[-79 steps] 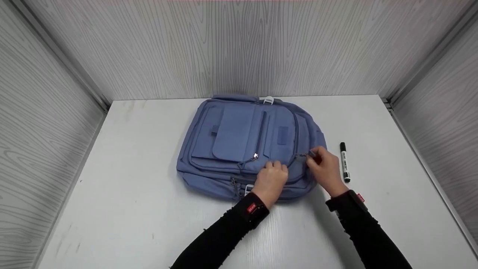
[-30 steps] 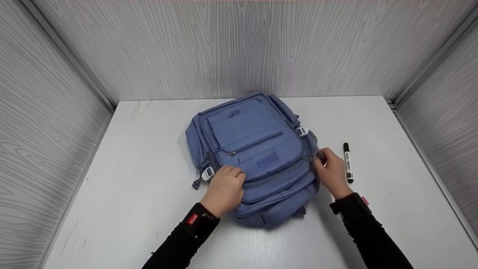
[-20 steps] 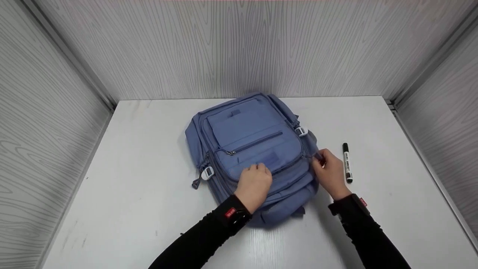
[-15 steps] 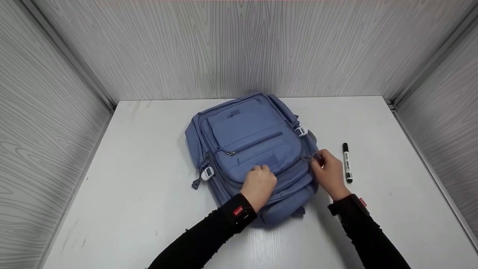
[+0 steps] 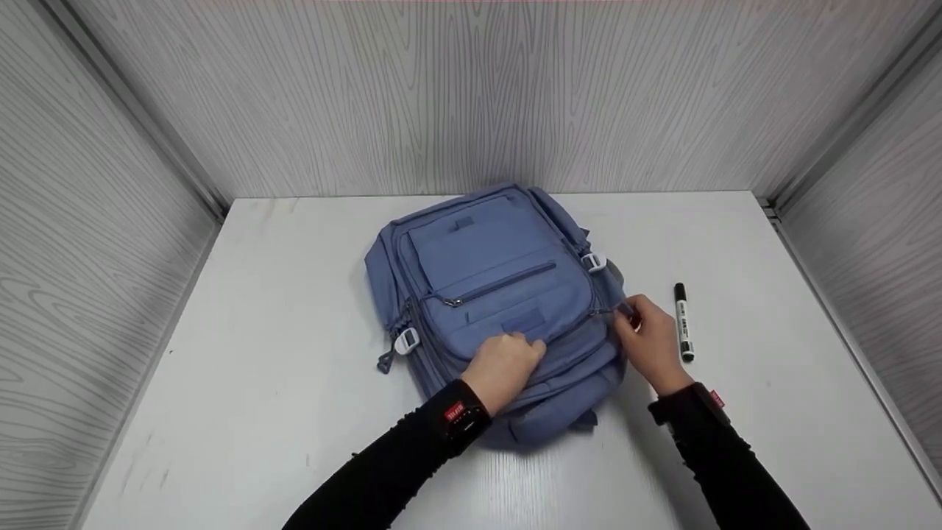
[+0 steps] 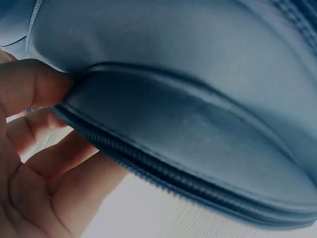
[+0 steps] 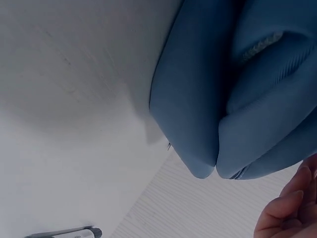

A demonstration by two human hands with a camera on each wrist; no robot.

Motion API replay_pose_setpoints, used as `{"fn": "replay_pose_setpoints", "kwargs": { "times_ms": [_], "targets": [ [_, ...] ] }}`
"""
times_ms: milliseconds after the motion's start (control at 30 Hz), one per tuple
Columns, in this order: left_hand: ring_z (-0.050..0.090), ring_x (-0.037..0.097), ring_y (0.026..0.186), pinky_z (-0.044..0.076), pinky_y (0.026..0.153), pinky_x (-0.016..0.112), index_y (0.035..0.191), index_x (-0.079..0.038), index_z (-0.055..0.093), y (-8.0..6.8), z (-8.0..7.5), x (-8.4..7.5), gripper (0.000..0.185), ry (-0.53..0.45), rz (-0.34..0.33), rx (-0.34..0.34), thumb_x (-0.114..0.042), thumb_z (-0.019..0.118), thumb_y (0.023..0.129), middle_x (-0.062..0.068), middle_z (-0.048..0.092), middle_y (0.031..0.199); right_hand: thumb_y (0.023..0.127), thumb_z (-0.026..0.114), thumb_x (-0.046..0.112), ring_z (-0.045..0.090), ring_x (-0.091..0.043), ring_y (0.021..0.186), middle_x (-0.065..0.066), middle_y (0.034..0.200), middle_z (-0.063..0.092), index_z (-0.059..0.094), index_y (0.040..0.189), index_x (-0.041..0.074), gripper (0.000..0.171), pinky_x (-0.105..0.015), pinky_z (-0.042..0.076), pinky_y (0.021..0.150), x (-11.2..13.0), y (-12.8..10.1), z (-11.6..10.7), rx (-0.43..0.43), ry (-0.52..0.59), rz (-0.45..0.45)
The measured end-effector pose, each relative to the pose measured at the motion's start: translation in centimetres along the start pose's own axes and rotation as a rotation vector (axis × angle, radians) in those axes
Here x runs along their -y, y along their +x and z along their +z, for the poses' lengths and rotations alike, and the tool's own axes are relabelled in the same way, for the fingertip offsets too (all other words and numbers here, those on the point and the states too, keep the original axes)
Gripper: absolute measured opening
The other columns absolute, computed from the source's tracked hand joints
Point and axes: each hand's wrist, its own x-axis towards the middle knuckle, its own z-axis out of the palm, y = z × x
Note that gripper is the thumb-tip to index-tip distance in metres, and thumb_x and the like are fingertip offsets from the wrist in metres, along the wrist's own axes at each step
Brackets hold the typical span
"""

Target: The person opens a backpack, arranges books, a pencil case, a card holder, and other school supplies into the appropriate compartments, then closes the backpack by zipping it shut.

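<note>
A blue backpack lies flat on the white table, front pockets up. My left hand grips the near edge of its front pocket. In the left wrist view the thumb presses the blue fabric above a zipper line, with the fingers underneath. My right hand is at the bag's right side and pinches a small dark zipper pull. In the right wrist view only my fingertips show, below the backpack's corner.
A black and white marker lies on the table just right of my right hand, and its end shows in the right wrist view. Grey panelled walls close in the table at the back and on both sides.
The backpack was turned from lying sideways to its present position. In the last second my left hand moved from the bag's left side to the front pocket's near edge. My right hand stayed put.
</note>
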Motion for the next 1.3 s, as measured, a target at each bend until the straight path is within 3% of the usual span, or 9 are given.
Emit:
{"fn": "replay_pose_setpoints", "kwargs": {
  "times_ms": [167, 467, 700, 867, 1067, 1300],
  "targets": [
    [0.069, 0.015, 0.064, 0.059, 0.054, 0.031, 0.096, -0.013, 0.070, -0.8, 0.0, 1.2, 0.016, -0.109, 0.025, 0.031, -0.004, 0.065, 0.084, 0.004, 0.071, 0.073, 0.087, 0.063, 0.002, 0.043, -0.006, 0.065, -0.011, 0.073, 0.061, 0.063, 0.087, -0.003, 0.005, -0.020, 0.035, 0.059, 0.3, 0.4, 0.0, 0.033, -0.017, 0.002],
    [0.065, 0.017, 0.063, 0.055, 0.054, 0.032, 0.083, -0.012, 0.066, -2.6, -0.2, 3.2, 0.013, -0.116, 0.109, 0.021, 0.000, 0.062, 0.084, 0.002, 0.068, 0.071, 0.088, 0.061, 0.003, 0.045, -0.020, 0.063, -0.013, 0.070, 0.055, 0.060, 0.086, -0.001, 0.005, -0.030, 0.033, 0.060, 0.2, 1.8, 0.4, 0.098, -0.087, -0.006],
    [0.062, 0.017, 0.062, 0.051, 0.050, 0.031, 0.083, -0.012, 0.064, -3.7, -0.5, 4.6, 0.013, -0.140, 0.126, 0.003, 0.001, 0.060, 0.084, 0.001, 0.065, 0.072, 0.091, 0.061, 0.008, 0.056, -0.032, 0.073, -0.019, 0.082, 0.063, 0.063, 0.095, -0.002, 0.010, -0.042, 0.042, 0.067, -0.1, 3.9, 0.8, 0.215, -0.152, 0.004],
    [0.060, 0.016, 0.063, 0.051, 0.051, 0.029, 0.085, -0.013, 0.065, -3.9, -0.4, 4.6, 0.014, -0.126, 0.132, 0.013, 0.000, 0.059, 0.085, 0.001, 0.065, 0.074, 0.094, 0.058, 0.010, 0.058, -0.034, 0.077, -0.021, 0.087, 0.065, 0.063, 0.094, -0.001, 0.012, -0.046, 0.045, 0.068, -0.2, 5.8, 1.2, 0.285, -0.219, 0.001],
    [0.062, 0.015, 0.062, 0.052, 0.051, 0.029, 0.083, -0.013, 0.065, -3.9, -0.1, 4.1, 0.012, -0.096, 0.148, -0.006, -0.002, 0.060, 0.084, 0.001, 0.066, 0.073, 0.094, 0.060, 0.011, 0.058, -0.036, 0.077, -0.020, 0.081, 0.062, 0.056, 0.084, 0.001, 0.015, -0.048, 0.044, 0.066, -0.6, 7.9, 2.2, 0.290, -0.304, -0.016],
    [0.063, 0.015, 0.062, 0.050, 0.049, 0.028, 0.083, -0.013, 0.064, -4.0, 0.1, 3.8, 0.010, -0.088, 0.153, -0.015, -0.004, 0.061, 0.085, 0.000, 0.066, 0.073, 0.097, 0.055, 0.012, 0.064, -0.042, 0.083, -0.026, 0.089, 0.066, 0.060, 0.090, -0.002, 0.016, -0.053, 0.048, 0.071, -1.1, 8.8, 3.5, 0.278, -0.295, 0.093]
  ]
}}
